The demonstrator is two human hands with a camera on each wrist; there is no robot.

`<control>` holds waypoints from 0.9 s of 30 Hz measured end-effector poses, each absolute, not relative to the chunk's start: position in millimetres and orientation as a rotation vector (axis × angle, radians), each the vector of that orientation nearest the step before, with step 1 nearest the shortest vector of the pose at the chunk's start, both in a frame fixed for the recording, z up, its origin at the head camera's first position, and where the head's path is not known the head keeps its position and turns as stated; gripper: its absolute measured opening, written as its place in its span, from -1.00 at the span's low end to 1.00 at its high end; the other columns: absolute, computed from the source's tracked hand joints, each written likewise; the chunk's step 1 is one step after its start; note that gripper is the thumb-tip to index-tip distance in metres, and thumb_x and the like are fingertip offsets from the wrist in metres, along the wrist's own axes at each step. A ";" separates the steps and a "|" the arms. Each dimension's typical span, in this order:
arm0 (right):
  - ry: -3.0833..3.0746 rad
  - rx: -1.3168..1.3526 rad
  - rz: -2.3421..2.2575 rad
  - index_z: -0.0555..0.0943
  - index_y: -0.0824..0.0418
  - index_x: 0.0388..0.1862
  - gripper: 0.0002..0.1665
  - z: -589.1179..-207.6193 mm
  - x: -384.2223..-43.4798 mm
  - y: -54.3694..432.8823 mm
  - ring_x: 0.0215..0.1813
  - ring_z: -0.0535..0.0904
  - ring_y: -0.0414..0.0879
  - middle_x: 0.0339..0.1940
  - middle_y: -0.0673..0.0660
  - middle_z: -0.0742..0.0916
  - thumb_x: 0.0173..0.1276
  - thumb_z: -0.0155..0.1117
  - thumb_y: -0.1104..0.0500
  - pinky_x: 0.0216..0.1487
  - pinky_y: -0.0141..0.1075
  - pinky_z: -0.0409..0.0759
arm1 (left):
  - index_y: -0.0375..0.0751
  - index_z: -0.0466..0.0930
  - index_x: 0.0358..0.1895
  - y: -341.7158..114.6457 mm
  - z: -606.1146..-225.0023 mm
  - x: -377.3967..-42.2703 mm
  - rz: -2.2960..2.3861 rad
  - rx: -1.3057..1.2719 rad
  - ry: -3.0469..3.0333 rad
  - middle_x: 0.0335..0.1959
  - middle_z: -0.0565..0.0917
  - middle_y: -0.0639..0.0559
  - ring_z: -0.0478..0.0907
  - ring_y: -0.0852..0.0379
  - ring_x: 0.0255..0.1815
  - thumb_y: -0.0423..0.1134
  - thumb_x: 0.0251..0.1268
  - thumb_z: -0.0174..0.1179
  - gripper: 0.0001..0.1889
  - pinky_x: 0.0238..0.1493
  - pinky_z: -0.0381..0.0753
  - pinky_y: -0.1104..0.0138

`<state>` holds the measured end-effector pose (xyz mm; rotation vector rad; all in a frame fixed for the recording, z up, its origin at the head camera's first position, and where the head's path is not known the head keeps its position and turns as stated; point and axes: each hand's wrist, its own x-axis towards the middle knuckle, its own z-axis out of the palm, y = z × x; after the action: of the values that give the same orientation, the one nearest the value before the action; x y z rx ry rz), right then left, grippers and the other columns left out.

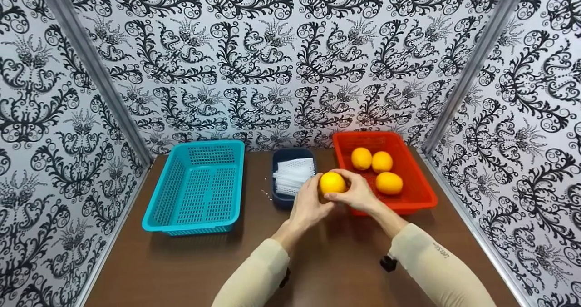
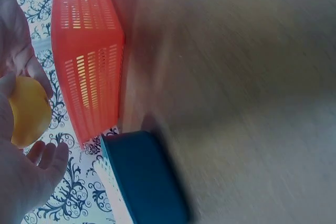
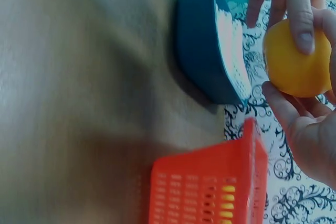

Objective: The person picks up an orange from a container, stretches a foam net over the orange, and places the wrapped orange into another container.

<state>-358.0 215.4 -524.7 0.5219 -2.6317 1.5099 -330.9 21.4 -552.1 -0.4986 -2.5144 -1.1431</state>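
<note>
Between both hands is an orange (image 1: 332,183), held up in front of the red basket. The right hand (image 1: 359,192) grips it from the right, thumb low on the near side and fingers over the top. From the left, the left hand (image 1: 311,205) holds it too; its thumb presses the fruit's skin in the right wrist view, while some of its fingers (image 2: 48,157) stand off the orange in the left wrist view. Just behind the left hand stands a small dark blue bin (image 1: 283,201) of white foam mesh sleeves (image 1: 295,173).
Three more oranges (image 1: 389,183) lie in the red basket (image 1: 415,202) at the right. On the left stands a turquoise basket (image 1: 195,227) with slotted sides. Patterned walls (image 1: 254,71) enclose the brown table (image 1: 195,270) at the back and both sides.
</note>
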 end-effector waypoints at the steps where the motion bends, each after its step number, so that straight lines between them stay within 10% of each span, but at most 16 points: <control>1: -2.623 0.526 1.528 0.66 0.29 0.47 -0.16 -525.6 -357.7 212.7 0.21 0.77 0.14 0.33 0.32 0.82 0.25 0.79 0.14 0.38 -0.07 0.71 | -0.31 0.49 0.56 19.4 -552.7 -330.5 -1.151 -0.500 -2.504 0.41 0.73 -0.23 0.72 -0.20 0.40 -0.14 0.20 0.62 -0.14 0.51 0.70 -0.03; 27: -2.683 0.751 1.525 0.64 0.28 0.54 -0.08 -572.5 -347.0 173.4 0.19 0.85 0.14 0.36 0.32 0.83 0.28 0.76 -0.03 0.27 -0.19 0.81 | -0.29 0.60 0.44 -35.9 -595.7 -313.3 -1.098 -0.544 -2.455 0.24 0.79 -0.22 0.81 -0.16 0.21 -0.21 0.05 0.72 -0.17 0.34 0.80 -0.01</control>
<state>-347.0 173.4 -572.5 0.7511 -2.6834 1.5250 -313.3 -35.9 -595.7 -0.5436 -2.4553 -1.0983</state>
